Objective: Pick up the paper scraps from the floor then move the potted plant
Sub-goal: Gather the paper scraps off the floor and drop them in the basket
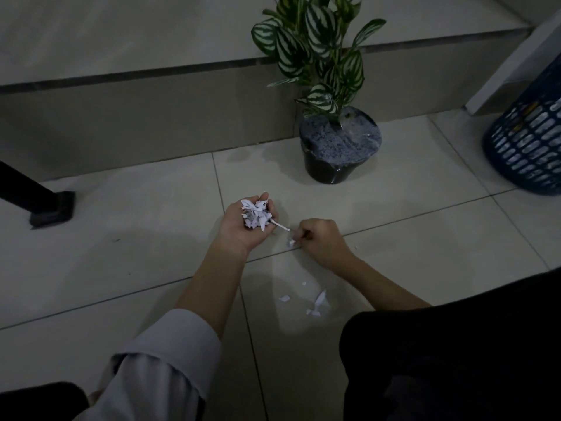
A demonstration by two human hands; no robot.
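My left hand (243, 221) is palm up over the tiled floor, cupped around a heap of white paper scraps (256, 214). Just right of it, my right hand (318, 235) is down at the floor, its fingers pinched on a small white scrap (292, 240). Several more scraps (317, 302) lie on the tile nearer to me, between my arms. The potted plant (340, 144), a black pot with pale filling and striped green leaves, stands beyond my hands against a low step.
A blue plastic mesh basket (529, 144) stands at the right edge. A black furniture leg with a square foot (50, 209) rests on the floor at the left. A tiled step (151, 123) runs along the back. My dark-clothed knee (440, 360) fills the lower right.
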